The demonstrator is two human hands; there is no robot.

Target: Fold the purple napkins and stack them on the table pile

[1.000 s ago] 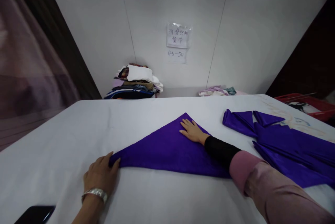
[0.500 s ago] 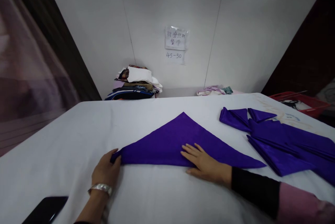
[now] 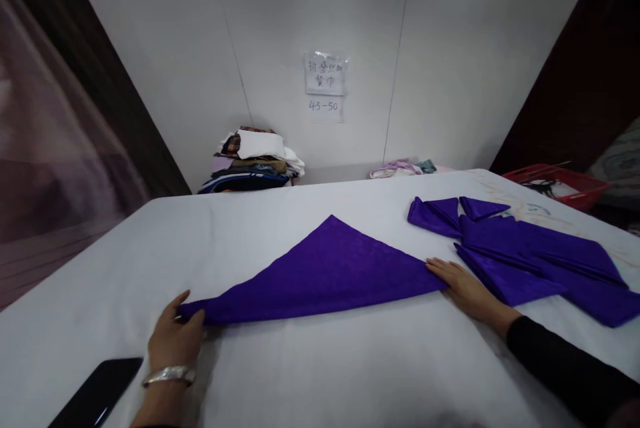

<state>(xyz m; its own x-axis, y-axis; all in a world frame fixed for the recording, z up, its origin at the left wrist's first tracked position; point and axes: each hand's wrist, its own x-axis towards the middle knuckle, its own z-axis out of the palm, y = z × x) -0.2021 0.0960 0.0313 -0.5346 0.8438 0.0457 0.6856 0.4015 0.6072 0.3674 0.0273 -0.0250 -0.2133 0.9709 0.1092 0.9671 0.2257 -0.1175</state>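
A purple cloth [image 3: 320, 275] lies as a wide triangle on the white-covered table, its peak pointing toward the wall. At its left corner, my left hand [image 3: 176, 331] grips the cloth between thumb and fingers; a silver bracelet is on that wrist. My right hand [image 3: 463, 287] lies over the right corner with its fingers stretched out and close to flat, covering the tip. More folded purple cloths [image 3: 530, 255] lie in a loose group to the right of my right hand.
A black phone [image 3: 97, 391] lies at the near left of the table [image 3: 280, 375]. Stacked clothes [image 3: 255, 161] and a smaller cloth pile [image 3: 400, 169] sit behind the far edge. A red basket [image 3: 583, 191] stands at the far right. Paper signs [image 3: 325, 85] hang on the wall.
My right hand has slid right from the middle of the cloth to its right corner. My left hand has moved left and slightly nearer with the left corner, and the lower edge now slants.
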